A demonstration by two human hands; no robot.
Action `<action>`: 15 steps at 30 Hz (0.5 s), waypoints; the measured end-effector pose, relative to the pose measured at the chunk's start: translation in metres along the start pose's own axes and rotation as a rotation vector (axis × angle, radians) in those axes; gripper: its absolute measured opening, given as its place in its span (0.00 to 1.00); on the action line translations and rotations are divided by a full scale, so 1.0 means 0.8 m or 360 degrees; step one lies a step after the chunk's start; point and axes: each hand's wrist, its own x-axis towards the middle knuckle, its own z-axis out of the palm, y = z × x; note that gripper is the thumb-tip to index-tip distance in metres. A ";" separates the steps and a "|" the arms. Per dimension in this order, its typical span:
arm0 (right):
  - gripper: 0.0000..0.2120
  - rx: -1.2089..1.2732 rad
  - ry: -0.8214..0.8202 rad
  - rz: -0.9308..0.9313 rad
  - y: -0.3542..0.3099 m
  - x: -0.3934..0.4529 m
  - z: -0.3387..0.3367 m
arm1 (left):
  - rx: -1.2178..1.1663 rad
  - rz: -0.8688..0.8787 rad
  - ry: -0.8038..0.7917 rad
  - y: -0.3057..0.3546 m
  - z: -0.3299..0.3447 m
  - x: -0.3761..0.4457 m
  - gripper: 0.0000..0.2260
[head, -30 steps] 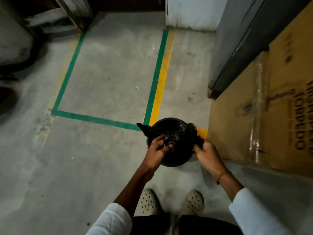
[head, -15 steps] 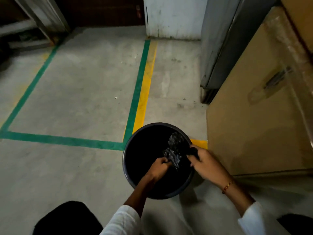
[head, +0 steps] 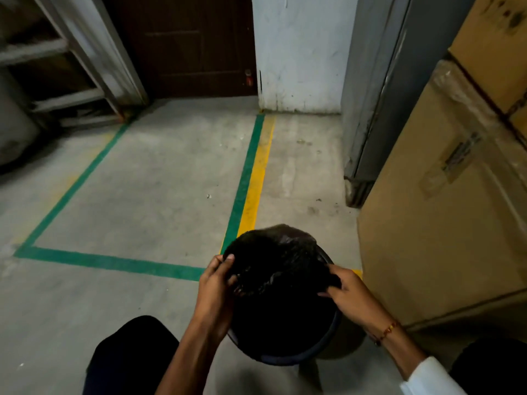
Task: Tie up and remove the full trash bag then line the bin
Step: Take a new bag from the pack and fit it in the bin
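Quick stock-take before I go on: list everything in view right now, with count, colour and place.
trash bag: one, black, spread over the bin's mouth
bin: one, dark, on the floor by the boxes
floor tape: green lines with a yellow strip, on grey concrete
cardboard boxes: at least two, brown, stacked at right
door: one, dark brown, far wall
metal rack: one, grey, far left
left hand: grips the bag's left edge
right hand: grips the bag's right edge

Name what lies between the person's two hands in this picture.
In the head view, a bunched black trash bag lies between the left hand and the right hand, both gripping it above the bin.
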 end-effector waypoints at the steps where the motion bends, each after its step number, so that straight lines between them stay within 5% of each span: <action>1: 0.26 -0.0078 0.0004 -0.0076 -0.001 -0.001 0.001 | -0.0131 -0.0057 -0.0025 0.006 -0.004 0.002 0.08; 4: 0.27 -0.0208 -0.0037 -0.0268 0.009 -0.003 0.003 | -0.0366 -0.0177 -0.0030 0.019 -0.012 0.004 0.09; 10: 0.22 -0.0365 -0.0107 -0.0196 0.018 -0.013 0.001 | -0.0202 -0.0249 0.0082 0.009 -0.021 0.009 0.10; 15: 0.20 -0.0087 -0.0139 0.0058 -0.012 -0.026 0.002 | 0.0792 0.0532 0.0472 -0.017 -0.032 0.029 0.09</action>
